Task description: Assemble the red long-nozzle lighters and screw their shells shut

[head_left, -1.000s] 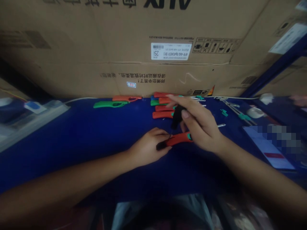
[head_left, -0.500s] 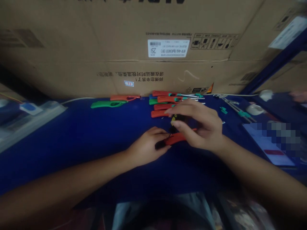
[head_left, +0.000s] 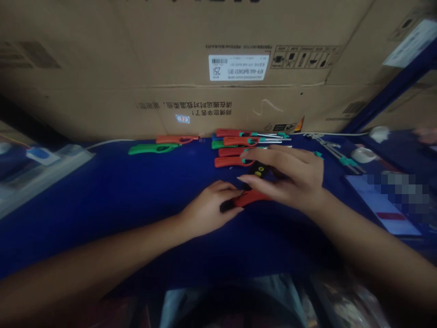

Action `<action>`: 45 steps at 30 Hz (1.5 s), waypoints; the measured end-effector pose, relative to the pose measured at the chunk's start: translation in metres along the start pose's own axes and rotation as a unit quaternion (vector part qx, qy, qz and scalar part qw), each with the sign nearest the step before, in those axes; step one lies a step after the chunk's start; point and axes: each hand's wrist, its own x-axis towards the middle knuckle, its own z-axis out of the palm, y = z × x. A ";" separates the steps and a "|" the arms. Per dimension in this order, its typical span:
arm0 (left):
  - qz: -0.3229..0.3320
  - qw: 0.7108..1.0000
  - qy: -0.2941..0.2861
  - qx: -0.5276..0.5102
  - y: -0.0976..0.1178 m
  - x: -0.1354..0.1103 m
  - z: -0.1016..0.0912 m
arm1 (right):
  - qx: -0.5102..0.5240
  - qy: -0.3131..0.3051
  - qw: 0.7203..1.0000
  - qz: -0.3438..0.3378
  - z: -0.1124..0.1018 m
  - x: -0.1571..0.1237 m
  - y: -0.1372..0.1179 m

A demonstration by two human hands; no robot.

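My left hand (head_left: 210, 209) rests on the blue table (head_left: 112, 191), its fingers closed round the black end of an orange lighter (head_left: 247, 198). My right hand (head_left: 290, 177) lies over the lighter's other end. Its fingers are curled around a small black tool with a yellow mark (head_left: 258, 170), which is held low against the lighter. Most of the lighter is hidden under the right hand.
A row of orange and green lighters (head_left: 235, 148) lies at the back of the table. A green one (head_left: 153, 148) and an orange one (head_left: 175, 139) lie apart to the left. Large cardboard boxes (head_left: 218, 68) stand behind. Metal rods (head_left: 332, 150) and a paper (head_left: 382, 205) lie on the right.
My right hand has come down from a raised position, bringing the black tool from upright to lying low against the orange lighter. My left hand has stayed in place.
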 end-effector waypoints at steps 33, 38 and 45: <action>0.004 1.000 0.008 -0.009 -0.001 0.000 0.000 | 0.143 -0.075 0.984 0.069 0.003 0.002 0.007; 0.004 1.000 0.003 -0.005 -0.002 -0.001 0.000 | 0.031 -0.037 0.999 -0.017 0.000 0.001 0.005; 0.003 1.000 0.012 -0.007 -0.002 -0.001 0.000 | 0.146 -0.074 0.985 0.051 0.000 0.004 0.003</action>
